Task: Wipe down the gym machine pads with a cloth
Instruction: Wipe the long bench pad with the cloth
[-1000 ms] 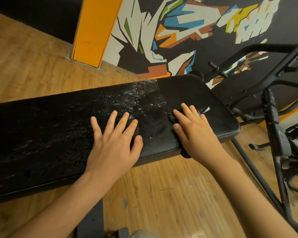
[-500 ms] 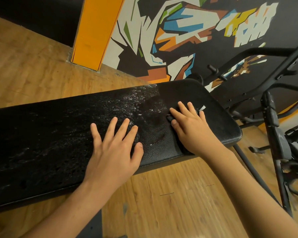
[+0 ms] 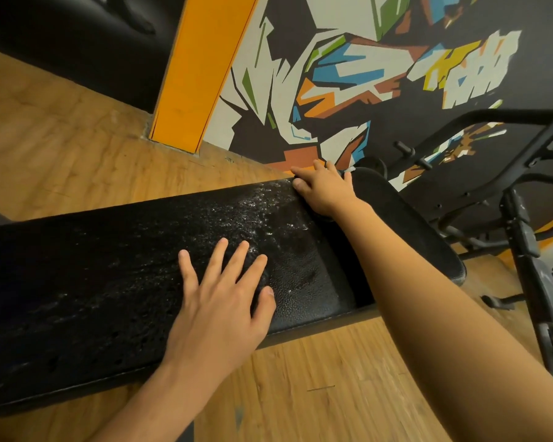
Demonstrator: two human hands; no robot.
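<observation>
The black pad point(image 3: 125, 266) runs lengthwise left to right, its rounded right end close beside a black machine frame point(image 3: 524, 237). Wooden floor point(image 3: 300, 393) borders both long edges. The left hand point(image 3: 219, 301) lies flat, fingers spread, by the near edge. At the far edge the right hand point(image 3: 324, 188) presses straight-fingered on a dark cloth point(image 3: 325, 217), mostly hidden beneath it.
</observation>
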